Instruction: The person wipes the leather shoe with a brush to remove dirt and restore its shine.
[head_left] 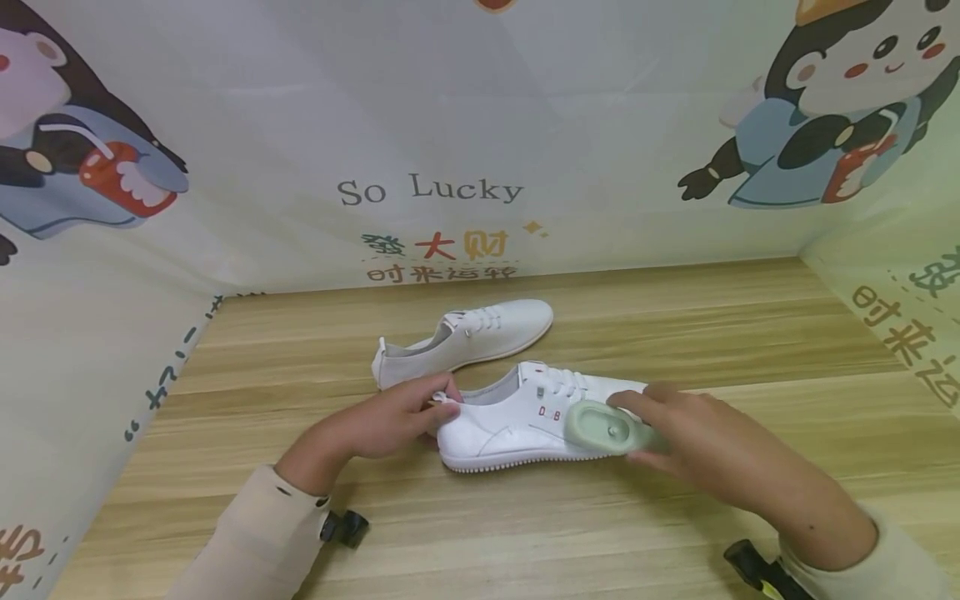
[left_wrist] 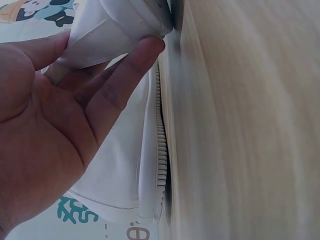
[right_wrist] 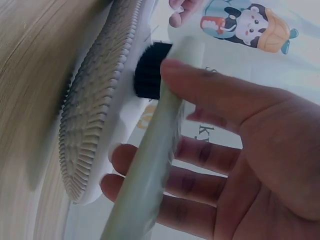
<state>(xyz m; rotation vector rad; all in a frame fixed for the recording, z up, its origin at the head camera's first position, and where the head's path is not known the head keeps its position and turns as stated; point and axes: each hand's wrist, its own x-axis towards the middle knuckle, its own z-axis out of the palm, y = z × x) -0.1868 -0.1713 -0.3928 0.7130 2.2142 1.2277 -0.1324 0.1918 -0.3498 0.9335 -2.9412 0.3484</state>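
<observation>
A white lace-up shoe (head_left: 487, 437) with small red lettering on its side lies in front of me in the head view, toe to the right. My left hand (head_left: 393, 418) pinches its heel end between thumb and fingers, seen closer in the left wrist view on the white heel (left_wrist: 112, 32). With my right hand (head_left: 701, 442) I grip a pale green shoe brush (head_left: 592, 429) by its handle. In the right wrist view, its dark bristles (right_wrist: 151, 72) are right at the shoe's side, just above the ridged sole (right_wrist: 92, 110).
Behind the held shoe, a second white shoe (head_left: 517, 327) stands on the wood-grain table (head_left: 525, 533), toe to the right. A printed cloth wall (head_left: 630, 192) with cartoon figures and lettering rises along the back and both sides.
</observation>
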